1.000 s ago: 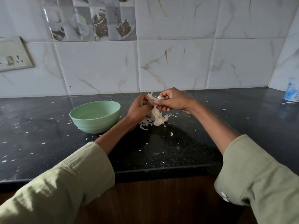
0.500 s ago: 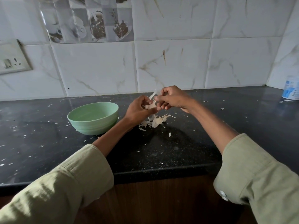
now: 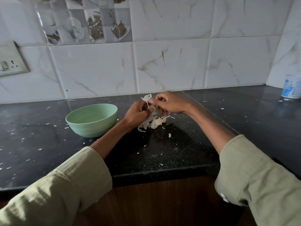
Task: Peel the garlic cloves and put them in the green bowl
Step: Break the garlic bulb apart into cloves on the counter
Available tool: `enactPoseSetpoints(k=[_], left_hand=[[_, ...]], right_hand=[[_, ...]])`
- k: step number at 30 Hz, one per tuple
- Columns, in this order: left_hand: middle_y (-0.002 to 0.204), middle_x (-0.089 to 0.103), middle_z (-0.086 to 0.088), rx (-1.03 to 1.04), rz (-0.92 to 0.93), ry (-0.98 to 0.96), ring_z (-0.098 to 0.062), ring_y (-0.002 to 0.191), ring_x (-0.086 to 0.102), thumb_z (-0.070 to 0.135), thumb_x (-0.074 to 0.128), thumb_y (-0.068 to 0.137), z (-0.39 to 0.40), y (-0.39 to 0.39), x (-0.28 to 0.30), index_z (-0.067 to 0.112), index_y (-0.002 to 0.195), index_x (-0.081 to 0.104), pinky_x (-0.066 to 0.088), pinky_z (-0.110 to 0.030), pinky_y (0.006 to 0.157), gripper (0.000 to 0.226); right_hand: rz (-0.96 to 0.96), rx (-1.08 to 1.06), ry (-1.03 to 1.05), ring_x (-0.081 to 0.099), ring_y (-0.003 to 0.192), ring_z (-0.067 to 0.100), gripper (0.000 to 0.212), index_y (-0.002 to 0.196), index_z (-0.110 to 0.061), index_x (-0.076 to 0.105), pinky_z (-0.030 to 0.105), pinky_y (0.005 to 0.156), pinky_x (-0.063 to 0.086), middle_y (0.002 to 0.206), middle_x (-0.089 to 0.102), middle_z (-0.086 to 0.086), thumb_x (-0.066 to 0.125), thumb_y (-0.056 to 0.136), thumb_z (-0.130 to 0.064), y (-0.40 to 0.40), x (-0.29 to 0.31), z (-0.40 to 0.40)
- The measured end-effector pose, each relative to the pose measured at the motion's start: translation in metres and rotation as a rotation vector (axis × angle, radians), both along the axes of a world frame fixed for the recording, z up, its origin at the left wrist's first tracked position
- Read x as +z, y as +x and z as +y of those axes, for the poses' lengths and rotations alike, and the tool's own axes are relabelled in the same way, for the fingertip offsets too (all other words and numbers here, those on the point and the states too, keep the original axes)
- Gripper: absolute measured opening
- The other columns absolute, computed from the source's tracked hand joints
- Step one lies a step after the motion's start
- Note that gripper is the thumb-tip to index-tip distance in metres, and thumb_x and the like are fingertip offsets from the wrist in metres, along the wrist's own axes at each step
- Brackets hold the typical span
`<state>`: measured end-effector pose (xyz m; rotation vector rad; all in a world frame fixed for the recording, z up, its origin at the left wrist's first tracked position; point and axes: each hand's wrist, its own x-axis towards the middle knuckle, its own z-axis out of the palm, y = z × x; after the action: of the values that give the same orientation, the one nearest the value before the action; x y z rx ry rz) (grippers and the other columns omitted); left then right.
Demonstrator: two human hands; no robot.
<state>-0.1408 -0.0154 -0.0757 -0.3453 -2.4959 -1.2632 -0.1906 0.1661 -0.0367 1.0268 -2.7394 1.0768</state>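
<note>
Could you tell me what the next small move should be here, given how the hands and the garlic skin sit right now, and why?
Probably pull the right hand up and away to tear off the papery skin it pinches, while the left hand holds the garlic clove, mostly hidden in its fingers. The strip stands raised yet attached, and the green bowl shows no cloves inside.

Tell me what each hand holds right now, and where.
Left hand grips a garlic clove, mostly hidden; right hand pinches its loose skin at the top.
</note>
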Motion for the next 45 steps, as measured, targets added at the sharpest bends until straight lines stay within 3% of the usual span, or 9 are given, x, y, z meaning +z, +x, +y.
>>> enactPoseSetpoints(k=[3, 8, 13, 21, 24, 29, 34, 42, 45], left_hand=[[0.083, 0.066, -0.006, 0.029, 0.086, -0.2, -0.016, 0.072, 0.059, 0.015, 0.061, 0.105, -0.002, -0.002, 0.0, 0.013, 0.096, 0.062, 0.051, -0.039, 0.069, 0.009], [0.092, 0.058, 0.008, -0.014, 0.281, -0.365, -0.014, 0.076, 0.053, 0.002, 0.056, 0.103, -0.002, -0.001, 0.001, 0.008, 0.114, 0.061, 0.037, -0.01, 0.062, 0.013], [0.136, 0.056, 0.001, -0.011, 0.3, -0.352, -0.014, 0.111, 0.06, 0.008, 0.075, 0.093, -0.008, -0.008, 0.0, 0.02, 0.144, 0.056, 0.053, -0.03, 0.084, 0.056], [0.115, 0.075, -0.004, -0.009, 0.263, -0.29, -0.017, 0.103, 0.07, -0.018, 0.044, 0.077, -0.01, -0.003, 0.004, 0.009, 0.119, 0.076, 0.052, -0.013, 0.082, 0.06], [0.112, 0.077, -0.004, 0.009, 0.17, -0.16, -0.017, 0.106, 0.069, -0.008, 0.045, 0.093, -0.009, -0.003, 0.002, 0.012, 0.119, 0.076, 0.052, -0.027, 0.091, 0.045], [0.104, 0.073, 0.005, -0.039, 0.075, -0.132, -0.011, 0.093, 0.068, 0.046, 0.054, 0.107, -0.008, -0.003, -0.001, 0.022, 0.125, 0.066, 0.054, -0.033, 0.08, 0.032], [0.097, 0.075, 0.0, 0.001, 0.175, -0.182, -0.017, 0.086, 0.071, 0.036, 0.064, 0.104, 0.0, -0.006, -0.007, 0.015, 0.119, 0.063, 0.056, -0.033, 0.073, 0.027], [0.083, 0.07, 0.001, 0.073, 0.258, -0.08, -0.008, 0.069, 0.061, 0.035, 0.035, 0.115, 0.005, -0.008, -0.007, 0.008, 0.109, 0.066, 0.044, -0.023, 0.062, 0.041], [0.082, 0.063, 0.005, 0.099, 0.168, -0.011, -0.003, 0.067, 0.056, 0.037, 0.029, 0.116, 0.007, -0.009, -0.008, 0.005, 0.111, 0.063, 0.04, -0.02, 0.06, 0.046]], right_hand=[[0.008, 0.042, 0.048, 0.065, 0.064, 0.017, 0.036, 0.088, -0.013, 0.062, 0.036, 0.068, 0.055, 0.075, 0.069, 0.007, 0.057, 0.102, -0.045, -0.001, -0.005, -0.003], [-0.016, 0.058, 0.051, 0.063, 0.059, 0.009, 0.022, 0.088, -0.015, 0.066, 0.021, 0.055, 0.05, 0.075, 0.068, 0.002, 0.059, 0.105, -0.028, -0.004, 0.002, 0.004], [-0.005, 0.077, 0.079, 0.067, 0.061, 0.002, 0.014, 0.098, -0.01, 0.07, 0.016, 0.055, 0.051, 0.085, 0.074, 0.004, 0.071, 0.097, -0.024, -0.011, 0.006, 0.011], [0.098, 0.082, 0.145, 0.066, 0.059, -0.003, 0.015, 0.089, -0.009, 0.077, 0.008, 0.057, 0.044, 0.07, 0.072, -0.005, 0.08, 0.09, -0.023, -0.015, 0.006, 0.014], [0.141, 0.078, 0.146, 0.065, 0.058, -0.003, 0.014, 0.083, -0.014, 0.076, 0.007, 0.058, 0.042, 0.069, 0.072, -0.006, 0.081, 0.089, -0.025, -0.015, 0.005, 0.015], [0.109, 0.044, 0.098, 0.067, 0.061, 0.001, 0.016, 0.084, -0.011, 0.073, 0.015, 0.06, 0.052, 0.075, 0.073, 0.001, 0.071, 0.097, -0.019, -0.015, 0.005, 0.013], [0.139, -0.01, 0.074, 0.061, 0.059, 0.004, 0.027, 0.086, -0.003, 0.071, 0.015, 0.059, 0.048, 0.08, 0.074, 0.008, 0.064, 0.101, -0.024, -0.009, 0.003, 0.007], [0.079, -0.121, -0.046, 0.06, 0.057, 0.02, 0.062, 0.072, -0.014, 0.062, 0.04, 0.071, 0.055, 0.064, 0.063, 0.007, 0.034, 0.108, -0.056, -0.008, -0.014, -0.017], [0.026, -0.133, -0.104, 0.06, 0.048, 0.011, 0.066, 0.066, -0.013, 0.061, 0.034, 0.066, 0.052, 0.052, 0.063, -0.003, 0.029, 0.112, -0.047, -0.005, -0.02, -0.028]])
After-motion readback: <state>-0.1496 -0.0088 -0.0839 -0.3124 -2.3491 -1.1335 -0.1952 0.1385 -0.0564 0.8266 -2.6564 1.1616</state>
